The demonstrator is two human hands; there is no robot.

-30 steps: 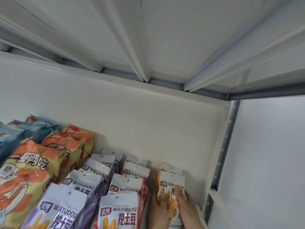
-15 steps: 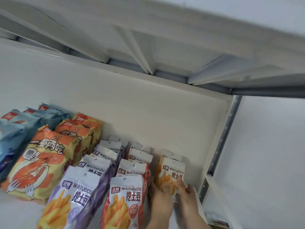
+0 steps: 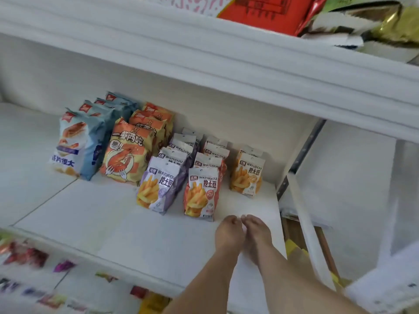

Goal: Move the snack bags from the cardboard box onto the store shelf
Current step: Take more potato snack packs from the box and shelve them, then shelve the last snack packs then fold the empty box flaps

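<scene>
While rows of snack bags already stand on the shelf, both hands hover empty, fingers loosely curled; box unseen.

A shop, shown by white metal retail shelving stocked with packaged snacks in front-facing rows. Beyond the two hands resting side by side on the white shelf board, small fry-snack bags marked WATUDOU stand in three files. Farther left of the hands stand orange shrimp-cracker bags and blue chip bags. Above the hands, an upper shelf carries more packets, blurred, one apparently red. Below the hands, a lower shelf shows a blur of coloured wrappers.
</scene>
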